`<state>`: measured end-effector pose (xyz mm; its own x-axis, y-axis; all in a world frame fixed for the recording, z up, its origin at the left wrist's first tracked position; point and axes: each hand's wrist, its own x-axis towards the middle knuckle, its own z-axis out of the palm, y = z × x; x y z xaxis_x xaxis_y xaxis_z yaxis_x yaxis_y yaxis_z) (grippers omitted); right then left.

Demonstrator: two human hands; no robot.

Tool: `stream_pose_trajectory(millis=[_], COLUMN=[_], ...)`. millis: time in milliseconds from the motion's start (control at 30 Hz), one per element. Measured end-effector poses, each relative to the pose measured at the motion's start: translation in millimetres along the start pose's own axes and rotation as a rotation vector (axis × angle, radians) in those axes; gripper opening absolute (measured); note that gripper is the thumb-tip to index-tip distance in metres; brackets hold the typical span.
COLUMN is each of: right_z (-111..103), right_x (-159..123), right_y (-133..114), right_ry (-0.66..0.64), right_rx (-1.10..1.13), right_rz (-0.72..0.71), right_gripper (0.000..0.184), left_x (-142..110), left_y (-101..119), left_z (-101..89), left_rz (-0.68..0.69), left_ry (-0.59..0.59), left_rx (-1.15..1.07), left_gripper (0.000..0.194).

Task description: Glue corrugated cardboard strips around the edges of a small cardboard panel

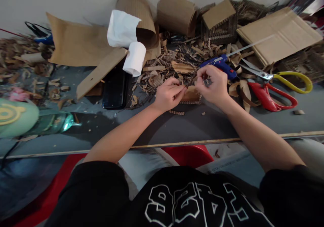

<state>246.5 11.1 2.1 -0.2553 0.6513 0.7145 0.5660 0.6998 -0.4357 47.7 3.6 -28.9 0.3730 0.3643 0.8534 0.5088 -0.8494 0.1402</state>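
Over the middle of the table, my left hand [170,94] is closed, its fingertips pinched on something small and dark that I cannot make out. Close to its right, my right hand [212,84] has thumb and fingers pressed together; whatever is between them is too small to name. Below and between both hands sits a small corrugated cardboard piece [191,96], like a shallow box, partly hidden by the fingers. A short corrugated strip [177,112] lies just in front of it. Behind my right hand is a blue glue gun [222,65] with a small red light.
Scissors [268,77] with red and yellow handles lie at right, near a flat cardboard piece [279,34]. Cardboard scraps [157,80] are heaped behind the hands. A black phone [114,91], white paper roll [135,59] and green bottle [50,121] are at left.
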Motion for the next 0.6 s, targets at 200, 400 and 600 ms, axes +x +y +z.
stream_pose_trajectory(millis=[200, 400, 600], right_z=[-14.7, -13.3, -5.5], right_x=[8.4, 3.3, -1.9], right_y=[17.9, 4.3, 1.8], right_ry=[0.298, -0.080, -0.229], right_rx=[-0.072, -0.359, -0.319], right_rz=[0.266, -0.131, -0.055], right_gripper=[0.014, 0.050, 0.037], left_x=[-0.4, 3.2, 1.1], left_y=[0.7, 4.3, -6.2], left_z=[1.5, -10.0, -8.9], left_rz=[-0.015, -0.178, -0.589], left_ry=[0.032, 0.023, -0.003], left_rx=[-0.063, -0.178, -0.436], left_gripper=[0.015, 0.025, 0.052])
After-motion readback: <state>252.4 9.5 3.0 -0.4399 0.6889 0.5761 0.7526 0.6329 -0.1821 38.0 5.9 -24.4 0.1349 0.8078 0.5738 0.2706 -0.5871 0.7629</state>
